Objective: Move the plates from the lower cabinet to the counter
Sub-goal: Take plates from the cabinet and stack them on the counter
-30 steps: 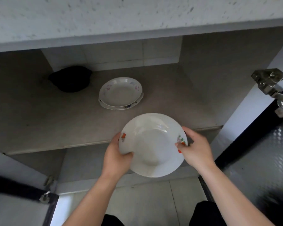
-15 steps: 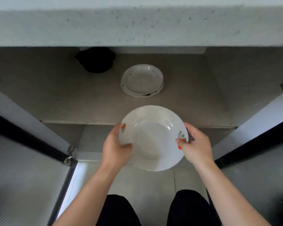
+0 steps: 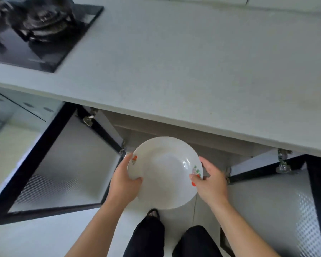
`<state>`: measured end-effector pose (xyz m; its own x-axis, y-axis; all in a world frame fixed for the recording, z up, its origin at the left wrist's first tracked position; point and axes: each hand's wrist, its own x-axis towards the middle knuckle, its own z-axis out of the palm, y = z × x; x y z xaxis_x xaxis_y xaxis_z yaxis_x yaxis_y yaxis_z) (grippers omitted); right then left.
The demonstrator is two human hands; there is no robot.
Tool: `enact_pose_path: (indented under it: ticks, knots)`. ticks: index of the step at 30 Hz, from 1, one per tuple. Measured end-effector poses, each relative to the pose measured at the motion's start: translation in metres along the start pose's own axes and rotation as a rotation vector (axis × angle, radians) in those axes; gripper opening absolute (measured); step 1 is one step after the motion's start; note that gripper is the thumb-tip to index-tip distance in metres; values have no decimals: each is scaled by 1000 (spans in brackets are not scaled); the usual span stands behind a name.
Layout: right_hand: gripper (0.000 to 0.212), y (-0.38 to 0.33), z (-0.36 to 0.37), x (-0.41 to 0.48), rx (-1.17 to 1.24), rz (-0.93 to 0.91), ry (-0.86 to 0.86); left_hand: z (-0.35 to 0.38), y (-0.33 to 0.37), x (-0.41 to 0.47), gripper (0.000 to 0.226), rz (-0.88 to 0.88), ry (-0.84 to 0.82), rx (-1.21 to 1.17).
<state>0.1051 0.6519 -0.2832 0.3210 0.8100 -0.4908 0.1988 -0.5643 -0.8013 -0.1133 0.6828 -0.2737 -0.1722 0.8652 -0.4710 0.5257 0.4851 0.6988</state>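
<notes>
A deep white plate point(image 3: 165, 171) with small fruit prints on its rim is held in front of the open lower cabinet point(image 3: 208, 145), below the counter's front edge. My left hand point(image 3: 123, 179) grips its left rim and my right hand point(image 3: 210, 182) grips its right rim, thumbs on the inside. The pale grey counter point(image 3: 193, 67) spreads across the upper view. The cabinet's inside and the other plates there are hidden under the counter.
A black gas hob point(image 3: 37, 28) with a burner sits on the counter at the far left. Two cabinet doors stand open, one on the left point(image 3: 50, 164) and one on the right point(image 3: 278, 201). My legs and a foot show below on the pale floor.
The view has risen from the cabinet shelf to the counter top. The plate stays in both hands and has come up and out of the cabinet; the plates on the shelf are out of sight.
</notes>
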Motion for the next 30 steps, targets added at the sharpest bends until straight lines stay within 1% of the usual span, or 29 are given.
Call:
enact_pose_path:
  ticks: [5, 14, 18, 23, 27, 30]
  knots:
    - [56, -53, -24, -61, -17, -22, -53, -45, 34, -72, 68, -62, 47, -64]
    - [54, -118, -75, -118, 15, -165, -112, -87, 97, -154, 66, -9, 131, -129]
    - [52, -133, -93, -134, 41, -234, -113, -91, 113, -181, 67, 42, 186, -140]
    - [48, -138, -101, -154, 55, -296, -145, -99, 121, -220, 58, 50, 254, -195]
    - [53, -136, -95, -169, 55, -302, -222, -109, 111, -239, 67, 12, 306, -249]
    - [53, -139, -87, -176, 41, -330, -268, -116, 102, -252, 66, -15, 345, -294]
